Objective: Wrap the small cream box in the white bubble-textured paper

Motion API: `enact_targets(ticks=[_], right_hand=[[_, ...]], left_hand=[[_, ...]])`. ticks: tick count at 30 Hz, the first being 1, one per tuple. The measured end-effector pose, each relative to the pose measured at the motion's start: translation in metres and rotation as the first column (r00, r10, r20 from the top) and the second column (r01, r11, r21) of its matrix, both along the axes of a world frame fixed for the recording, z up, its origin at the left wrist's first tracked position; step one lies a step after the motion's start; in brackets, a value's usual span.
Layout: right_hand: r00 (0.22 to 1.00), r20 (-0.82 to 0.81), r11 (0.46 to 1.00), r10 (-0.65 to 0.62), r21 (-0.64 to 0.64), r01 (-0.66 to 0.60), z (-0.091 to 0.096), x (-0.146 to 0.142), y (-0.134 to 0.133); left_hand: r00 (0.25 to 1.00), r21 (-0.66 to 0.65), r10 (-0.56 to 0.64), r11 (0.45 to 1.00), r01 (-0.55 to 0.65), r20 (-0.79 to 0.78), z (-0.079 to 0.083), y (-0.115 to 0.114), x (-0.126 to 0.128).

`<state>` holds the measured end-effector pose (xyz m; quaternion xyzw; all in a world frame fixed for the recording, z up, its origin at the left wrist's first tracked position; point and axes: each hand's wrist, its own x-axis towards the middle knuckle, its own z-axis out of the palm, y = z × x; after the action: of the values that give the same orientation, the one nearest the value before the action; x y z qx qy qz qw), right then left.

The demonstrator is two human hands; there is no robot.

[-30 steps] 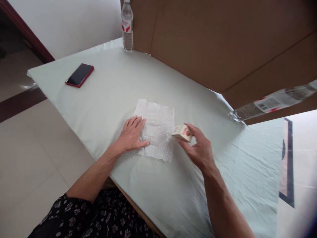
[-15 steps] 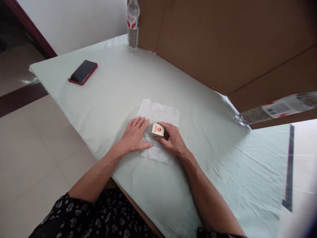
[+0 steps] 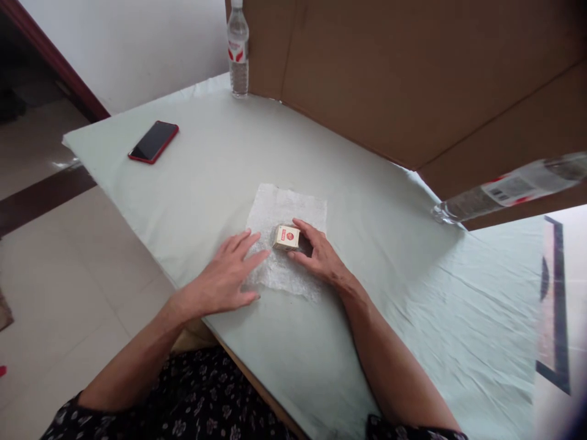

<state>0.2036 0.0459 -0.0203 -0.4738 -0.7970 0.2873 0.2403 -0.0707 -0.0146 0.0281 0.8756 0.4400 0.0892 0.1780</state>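
Note:
A square sheet of bubble wrap (image 3: 293, 208) lies flat on the pale green tablecloth (image 3: 376, 256). A small cream box with a red round mark (image 3: 287, 237) stands on the middle of the sheet. My right hand (image 3: 318, 253) grips the box from its right side with thumb and fingers. My left hand (image 3: 229, 275) is open, fingers stretched out flat over the sheet's near-left corner, a little apart from the box.
A red-cased phone (image 3: 153, 141) lies at the table's far left. One water bottle (image 3: 238, 52) stands at the back beside a large cardboard panel (image 3: 413, 79); another bottle (image 3: 509, 189) lies at the right. The table's near-left edge drops to tiled floor.
My right hand brought the box from the sheet's right edge onto its middle. My left hand slid back toward the near-left corner of the sheet.

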Motion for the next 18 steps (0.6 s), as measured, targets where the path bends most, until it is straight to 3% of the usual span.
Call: enact_targets(ticks=[5,11,15,18], right_hand=[[0.999,-0.039,0.999,-0.001,-0.039,-0.001,0.001,0.001,0.000],[0.997,-0.070,0.998,-0.016,-0.059,0.012,0.001,-0.004,0.000],[0.963,-0.267,0.971,-0.038,-0.236,-0.027,0.008,0.006,0.001],[0.899,-0.433,0.953,-0.065,-0.295,-0.073,0.023,0.026,0.001]], left_hand=[[0.998,0.122,-0.020,0.992,0.028,-0.067,-0.012,-0.015,0.023],[0.994,0.198,0.029,0.979,-0.050,0.108,-0.021,0.000,0.033],[0.937,0.131,0.151,0.971,-0.201,0.315,-0.015,0.017,0.038],[0.863,-0.049,0.301,0.950,-0.308,0.407,-0.005,0.034,0.044]])
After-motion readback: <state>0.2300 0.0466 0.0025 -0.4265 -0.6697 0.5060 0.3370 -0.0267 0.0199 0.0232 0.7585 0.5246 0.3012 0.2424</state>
